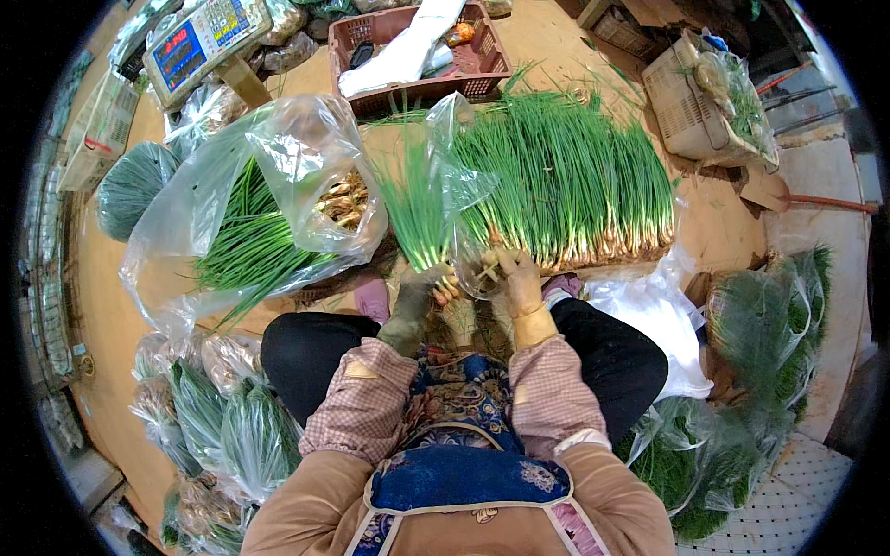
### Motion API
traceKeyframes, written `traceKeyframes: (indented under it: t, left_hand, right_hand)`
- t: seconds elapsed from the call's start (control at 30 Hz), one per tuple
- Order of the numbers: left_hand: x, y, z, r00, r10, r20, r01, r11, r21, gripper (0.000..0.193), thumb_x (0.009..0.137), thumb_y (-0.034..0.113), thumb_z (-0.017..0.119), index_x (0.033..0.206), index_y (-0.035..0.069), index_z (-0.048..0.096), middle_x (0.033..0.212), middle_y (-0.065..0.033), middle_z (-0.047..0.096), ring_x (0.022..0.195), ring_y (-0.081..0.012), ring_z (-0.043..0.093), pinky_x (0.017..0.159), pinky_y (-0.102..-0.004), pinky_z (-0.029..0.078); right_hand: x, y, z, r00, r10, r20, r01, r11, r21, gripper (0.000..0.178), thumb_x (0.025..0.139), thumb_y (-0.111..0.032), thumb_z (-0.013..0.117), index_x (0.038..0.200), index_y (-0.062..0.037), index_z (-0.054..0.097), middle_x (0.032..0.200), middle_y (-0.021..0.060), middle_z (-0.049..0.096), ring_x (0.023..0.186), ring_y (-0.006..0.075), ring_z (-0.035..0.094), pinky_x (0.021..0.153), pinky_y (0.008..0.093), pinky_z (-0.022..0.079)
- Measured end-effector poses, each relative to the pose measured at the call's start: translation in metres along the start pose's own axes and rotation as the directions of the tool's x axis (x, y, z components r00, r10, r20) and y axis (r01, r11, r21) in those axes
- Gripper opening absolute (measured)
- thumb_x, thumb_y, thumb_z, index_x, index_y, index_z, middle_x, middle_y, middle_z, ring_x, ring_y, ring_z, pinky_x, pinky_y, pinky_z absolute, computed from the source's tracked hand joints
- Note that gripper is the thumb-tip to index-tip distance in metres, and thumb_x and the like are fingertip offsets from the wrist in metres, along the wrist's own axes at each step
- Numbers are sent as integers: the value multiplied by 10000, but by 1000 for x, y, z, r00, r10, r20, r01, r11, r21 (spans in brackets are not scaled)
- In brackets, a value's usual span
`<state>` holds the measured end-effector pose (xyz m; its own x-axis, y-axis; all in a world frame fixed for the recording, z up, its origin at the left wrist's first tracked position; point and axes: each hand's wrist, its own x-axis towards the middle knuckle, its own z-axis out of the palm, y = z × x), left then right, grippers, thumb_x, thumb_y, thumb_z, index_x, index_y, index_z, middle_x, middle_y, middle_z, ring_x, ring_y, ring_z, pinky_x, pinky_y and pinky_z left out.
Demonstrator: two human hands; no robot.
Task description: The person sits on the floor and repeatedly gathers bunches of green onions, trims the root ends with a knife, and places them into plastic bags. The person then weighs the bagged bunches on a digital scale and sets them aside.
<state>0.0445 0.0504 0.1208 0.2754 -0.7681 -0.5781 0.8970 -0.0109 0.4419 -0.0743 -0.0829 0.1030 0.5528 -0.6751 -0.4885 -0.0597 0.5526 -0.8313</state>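
My left hand [419, 295], in a dull green glove, is closed around the root end of a bunch of spring onions [414, 218], their pale bulbs showing at the fingers. Close beside it, my right hand [519, 281], in a yellowish glove, has its fingers pinched together. A clear plastic bag [461, 171] hangs down between both hands, and a thin pale stalk shows by the right fingertips. What exactly the right fingers grip is hard to tell. Ahead and to the right lies a wide row of spring onions [565, 176], leaves away from me and bulbs toward me.
A large clear bag [158, 232] of spring onions lies open on the left. A red-brown crate [420, 93] and a digital scale [199, 46] stand at the back. White plastic bags [644, 315] lie by my right knee; bagged greens [255, 440] are heaped left and right. A beige crate [691, 97] stands far right.
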Motion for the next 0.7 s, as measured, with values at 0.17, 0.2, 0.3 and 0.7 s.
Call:
traceKeyframes:
  t: [0.17,0.2,0.3,0.7]
  left_hand:
    - [22,-15,-30,980,64,-186,-86,990,-112,301,744,113,591,960,-68,485,678,-129,547,460,-126,474,376,-163,335]
    - [24,-14,-25,970,108,-217,-128,988,-85,310,742,113,596,967,-69,484,690,-142,557,458,-136,482,382,-164,347]
    - [38,-27,-28,990,9,-143,-41,975,-219,323,746,137,617,975,-70,520,742,-163,588,510,-178,533,411,-235,416]
    - [27,-45,-12,980,-110,-166,83,984,-161,187,821,105,544,914,-53,580,599,-92,570,489,-135,530,400,-216,394]
  right_hand:
    - [21,-35,5,984,-69,164,176,236,-956,448,683,-449,622,833,-27,614,828,184,610,772,339,578,699,404,452]
    - [34,-34,8,978,-137,156,174,136,-975,438,682,-430,632,846,-24,610,839,186,607,784,334,577,714,396,452]
    - [73,-18,7,982,-167,82,58,-142,-988,362,694,-334,637,891,-33,603,867,194,597,810,324,575,756,388,452]
    - [-39,-2,25,870,-298,392,415,16,-910,274,740,-101,560,1000,-15,556,847,155,588,805,292,564,699,377,459]
